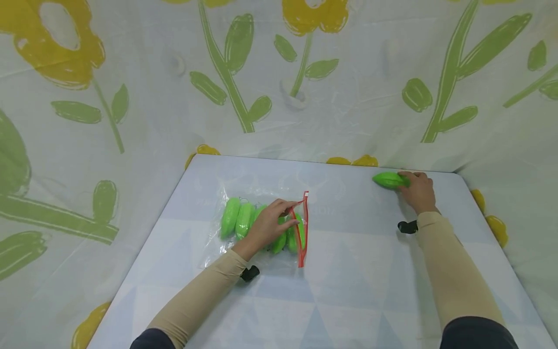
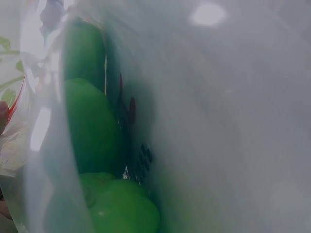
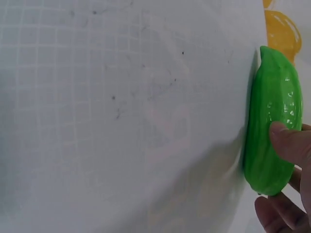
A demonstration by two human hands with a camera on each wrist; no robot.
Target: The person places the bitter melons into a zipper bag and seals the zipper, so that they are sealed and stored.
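A clear zip bag [image 1: 212,253] with a red zip edge [image 1: 306,218] lies on the table left of centre, its mouth parted toward the right. Inside it are several green toy gourds [image 1: 230,217], side by side. My left hand [image 1: 265,227] reaches over the bag and pinches the red edge. The left wrist view looks through cloudy plastic at the bagged gourds [image 2: 95,131]. At the far right, my right hand [image 1: 419,193] grips another ridged green gourd [image 3: 276,109] by one end, with the thumb on its near side in the right wrist view.
The white table [image 1: 344,291] has a pale blue triangle pattern. A curtain [image 1: 348,111] with yellow flowers and green leaves hangs close behind its back edge and along both sides. A black wrist camera [image 1: 407,227] sits under the right wrist, another [image 1: 250,273] under the left.
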